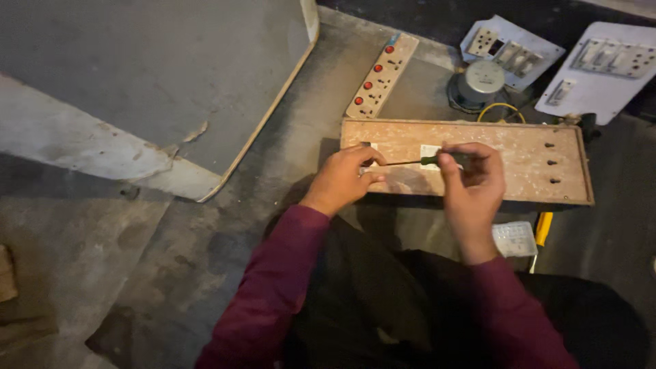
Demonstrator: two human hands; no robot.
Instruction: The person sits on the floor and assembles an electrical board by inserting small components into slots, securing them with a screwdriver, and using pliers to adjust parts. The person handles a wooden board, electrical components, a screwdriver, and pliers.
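A long wooden board (pixel 519 147) lies on the concrete floor in front of me, with three small holes near its right end. My right hand (pixel 471 188) grips the dark handle of a screwdriver (pixel 427 161) held level over the board, its thin shaft pointing left. My left hand (pixel 345 179) rests on the board's left end, fingers pinched around the shaft's tip and a small white part there. Both sleeves are maroon. What lies under my left fingers is hidden.
A beige power strip with red switches (pixel 379 75) lies behind the board. Two white switch plates (pixel 509 48) (pixel 605 68), a round grey device (pixel 478 83) and yellow wire sit at the back right. A clear small box (pixel 514 239), a yellow-handled tool (pixel 543 229), and a large flat panel (pixel 157 82) at the left.
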